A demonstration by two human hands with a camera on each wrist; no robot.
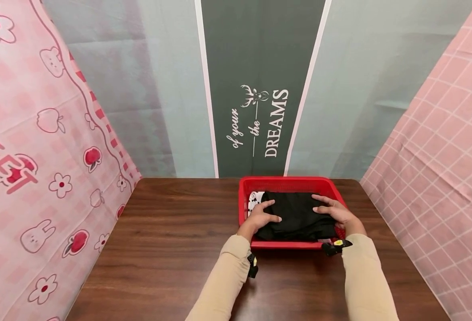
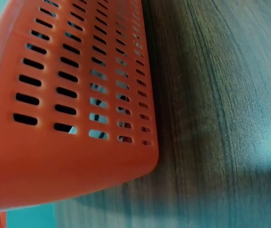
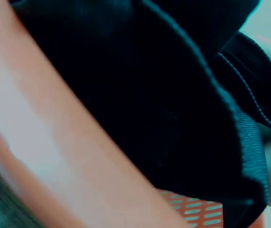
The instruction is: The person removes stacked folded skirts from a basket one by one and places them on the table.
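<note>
A folded black garment (image 1: 296,216) lies in a red plastic basket (image 1: 285,244). On its left part rests my left hand (image 1: 259,217), thumb and a finger stretched across the cloth. My right hand (image 1: 337,211) touches the garment's right side, with straight fingers reaching inward over it. Some fingers of both hands are hidden. White cloth with black spots (image 1: 255,199) shows at the basket's left end, partly under the garment. In the right wrist view, stitched edges of the black garment (image 3: 126,95) fill the middle, and a little skin appears at the right border.
The basket stands on a brown wood-grain table (image 1: 171,236), close to its back edge. Its slotted side wall (image 2: 69,161) fills much of the left wrist view. A grey-green curtain (image 1: 171,89) hangs behind, with pink patterned cloths (image 1: 440,147) on both sides.
</note>
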